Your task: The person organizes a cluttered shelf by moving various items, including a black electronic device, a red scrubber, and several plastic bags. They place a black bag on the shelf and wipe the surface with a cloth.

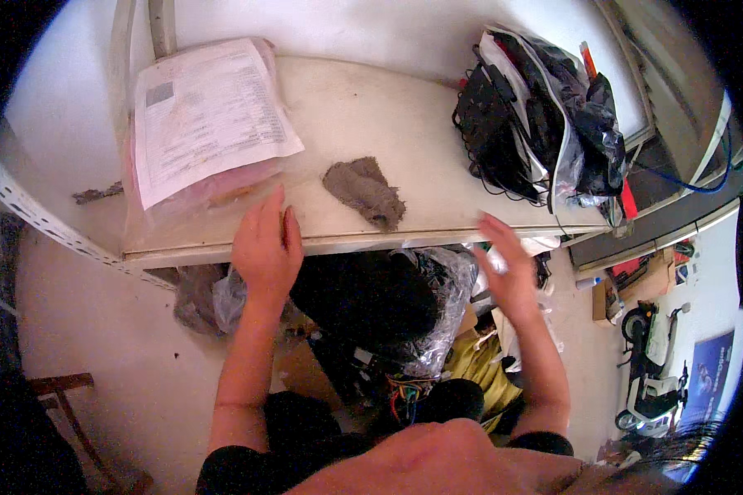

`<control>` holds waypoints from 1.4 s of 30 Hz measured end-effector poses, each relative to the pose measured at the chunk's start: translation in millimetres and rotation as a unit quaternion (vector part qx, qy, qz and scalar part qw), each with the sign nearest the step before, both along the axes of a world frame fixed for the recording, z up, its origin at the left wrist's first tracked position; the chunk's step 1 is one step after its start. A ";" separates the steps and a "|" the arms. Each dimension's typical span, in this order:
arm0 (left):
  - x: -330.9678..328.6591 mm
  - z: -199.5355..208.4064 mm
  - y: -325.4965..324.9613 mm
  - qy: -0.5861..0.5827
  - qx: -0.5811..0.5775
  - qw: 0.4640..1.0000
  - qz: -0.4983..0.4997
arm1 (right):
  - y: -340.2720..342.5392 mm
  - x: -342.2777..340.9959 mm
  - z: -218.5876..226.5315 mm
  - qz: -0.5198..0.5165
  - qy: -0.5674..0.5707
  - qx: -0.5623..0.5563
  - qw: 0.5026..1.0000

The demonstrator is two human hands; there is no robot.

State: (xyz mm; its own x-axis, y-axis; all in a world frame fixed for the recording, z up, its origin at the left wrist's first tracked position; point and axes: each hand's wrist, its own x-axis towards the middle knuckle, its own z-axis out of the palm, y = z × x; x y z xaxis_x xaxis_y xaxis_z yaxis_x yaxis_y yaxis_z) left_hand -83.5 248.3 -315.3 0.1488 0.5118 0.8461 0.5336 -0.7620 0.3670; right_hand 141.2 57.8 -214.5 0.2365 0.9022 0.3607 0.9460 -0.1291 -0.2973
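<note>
My left hand point(268, 247) is at the shelf's front edge, fingers stretched out and holding nothing. Its fingertips come close to the lower corner of a clear plastic bag of pinkish contents with a printed paper sheet point(215, 124) on top; whether they touch it I cannot tell. A crumpled grey-brown cloth point(365, 191) lies between my hands, touched by neither. Further right, my right hand point(510, 268) hovers at the front edge, thumb and fingers apart, slightly blurred. Beyond it sits a bulky plastic bag point(582, 124) with a black mesh item point(489, 111) and black cords.
The pale shelf board point(421, 124) runs along a white wall. Beneath it are a black bundle point(367, 301) in clear plastic, coloured wires point(409, 392) and a yellow-green sack point(483, 363). A perforated metal rail point(49, 219) borders the left. A scooter point(656, 371) stands far right.
</note>
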 end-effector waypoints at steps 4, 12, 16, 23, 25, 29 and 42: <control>-3.0 -2.8 -2.2 0.030 -0.054 0.998 0.015 | 117.0 -36.6 -18.8 0.177 0.000 -0.020 0.984; -7.8 -19.4 5.2 -0.040 0.061 0.997 -0.026 | 192.9 53.7 -55.8 -0.150 -0.231 -0.210 0.938; -5.7 -22.3 9.4 -0.064 0.108 0.991 -0.048 | 222.0 127.2 -79.1 -0.210 -0.130 -0.117 0.962; -19.1 -29.0 14.8 -0.010 0.117 0.986 -0.118 | 292.8 104.6 -104.9 -0.020 -0.120 -0.011 0.993; -24.2 -31.2 16.3 0.015 0.111 0.985 -0.132 | 281.9 107.9 -102.3 -0.030 -0.091 -0.012 0.995; -25.0 -32.4 12.9 0.021 0.121 0.981 -0.149 | 290.6 169.8 -83.5 -0.278 -0.014 -0.111 0.954; -33.2 -29.0 12.2 0.059 0.106 0.974 -0.191 | 369.3 255.4 -108.9 -0.243 -0.135 -0.188 0.942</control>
State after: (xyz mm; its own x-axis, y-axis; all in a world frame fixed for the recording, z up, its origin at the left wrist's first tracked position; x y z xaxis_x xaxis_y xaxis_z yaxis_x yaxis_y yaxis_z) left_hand -116.7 260.4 -344.3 0.3970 0.2150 0.8923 0.2253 -0.9653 0.1323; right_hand 396.6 427.1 -323.4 0.5992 0.7875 0.1442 0.7830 -0.6140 0.0994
